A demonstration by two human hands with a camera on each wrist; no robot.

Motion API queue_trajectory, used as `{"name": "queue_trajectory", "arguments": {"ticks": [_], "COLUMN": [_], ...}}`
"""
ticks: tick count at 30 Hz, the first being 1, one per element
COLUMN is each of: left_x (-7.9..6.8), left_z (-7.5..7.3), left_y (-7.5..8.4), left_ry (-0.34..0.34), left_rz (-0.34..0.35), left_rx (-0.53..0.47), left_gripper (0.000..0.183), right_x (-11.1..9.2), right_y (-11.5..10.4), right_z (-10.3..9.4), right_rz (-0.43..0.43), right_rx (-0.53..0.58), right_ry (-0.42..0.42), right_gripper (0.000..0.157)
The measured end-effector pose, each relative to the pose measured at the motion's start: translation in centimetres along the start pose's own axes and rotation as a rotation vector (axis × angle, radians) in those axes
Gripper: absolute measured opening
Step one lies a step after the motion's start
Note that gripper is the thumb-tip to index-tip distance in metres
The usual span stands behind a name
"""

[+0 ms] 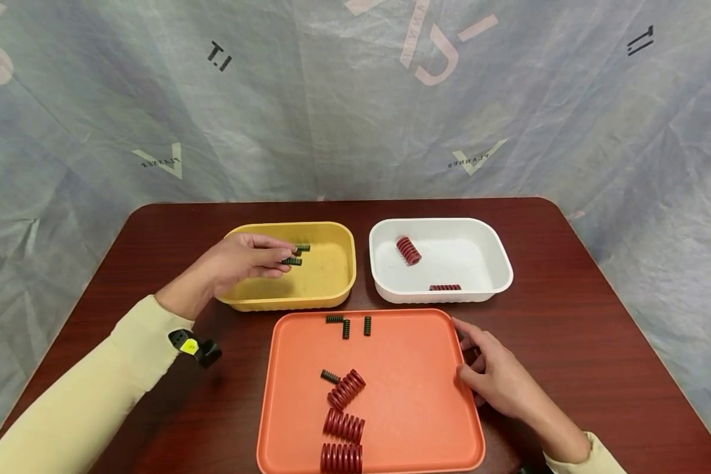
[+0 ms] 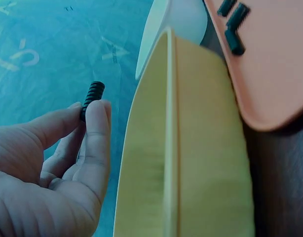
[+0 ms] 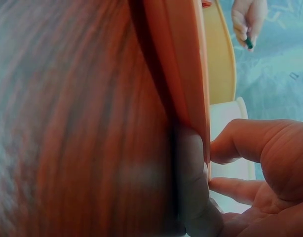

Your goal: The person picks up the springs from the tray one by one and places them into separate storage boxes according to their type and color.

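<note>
Over the yellow bin (image 1: 326, 276), my left hand (image 1: 243, 260) pinches a small dark green spring (image 1: 293, 261) between thumb and fingers. The left wrist view shows that spring (image 2: 94, 96) jutting up from the fingertips, above the bin's rim. Behind it in the head view, more small green springs (image 1: 303, 248) lie in the bin, partly hidden. My right hand (image 1: 500, 378) grips the right edge of the orange tray (image 1: 415, 388), thumb on top and fingers underneath. On the tray lie several small green springs (image 1: 346, 329) and three big red springs (image 1: 345, 426).
To the right of the yellow bin stands a white bin (image 1: 468, 257) holding two red springs (image 1: 409, 251). Both bins sit behind the tray on a dark wooden table (image 1: 569, 316). A grey printed sheet (image 1: 332, 99) hangs around the table's back and sides.
</note>
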State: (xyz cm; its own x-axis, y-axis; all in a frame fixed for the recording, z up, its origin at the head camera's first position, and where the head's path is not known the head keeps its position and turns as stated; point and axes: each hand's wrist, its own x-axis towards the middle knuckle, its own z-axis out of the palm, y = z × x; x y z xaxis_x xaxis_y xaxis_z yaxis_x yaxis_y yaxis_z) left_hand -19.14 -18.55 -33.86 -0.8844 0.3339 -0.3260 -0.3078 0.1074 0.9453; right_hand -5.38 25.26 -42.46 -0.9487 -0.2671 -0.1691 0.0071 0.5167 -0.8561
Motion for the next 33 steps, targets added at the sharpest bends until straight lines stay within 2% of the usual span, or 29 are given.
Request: {"name": "queue_trajectory", "arguments": {"ticks": [8, 17, 24, 33], "left_x": [1.3, 3.0, 4.2, 6.1], "left_z": [-1.6, -2.8, -3.1, -3.0], "left_y": [0.9, 2.0, 2.6, 2.5], "left_ry": [0.019, 0.029, 0.003, -0.005], "left_rz": [-0.045, -0.116, -0.157, -0.201], "left_rx": [0.049, 0.123, 0.201, 0.258], "left_gripper": [0.043, 0.043, 0.044, 0.042], "right_x": [0.0, 0.0, 0.1, 0.1], "right_y": [0.0, 0.0, 0.0, 0.0], "right_z": [0.0, -0.1, -0.1, -0.1], "right_rz": [0.003, -0.010, -0.002, 0.004], "right_rx": [0.004, -0.005, -0.008, 0.001], "right_ry": [0.002, 0.004, -0.001, -0.005], "right_gripper": [0.077, 0.077, 0.077, 0.076]}}
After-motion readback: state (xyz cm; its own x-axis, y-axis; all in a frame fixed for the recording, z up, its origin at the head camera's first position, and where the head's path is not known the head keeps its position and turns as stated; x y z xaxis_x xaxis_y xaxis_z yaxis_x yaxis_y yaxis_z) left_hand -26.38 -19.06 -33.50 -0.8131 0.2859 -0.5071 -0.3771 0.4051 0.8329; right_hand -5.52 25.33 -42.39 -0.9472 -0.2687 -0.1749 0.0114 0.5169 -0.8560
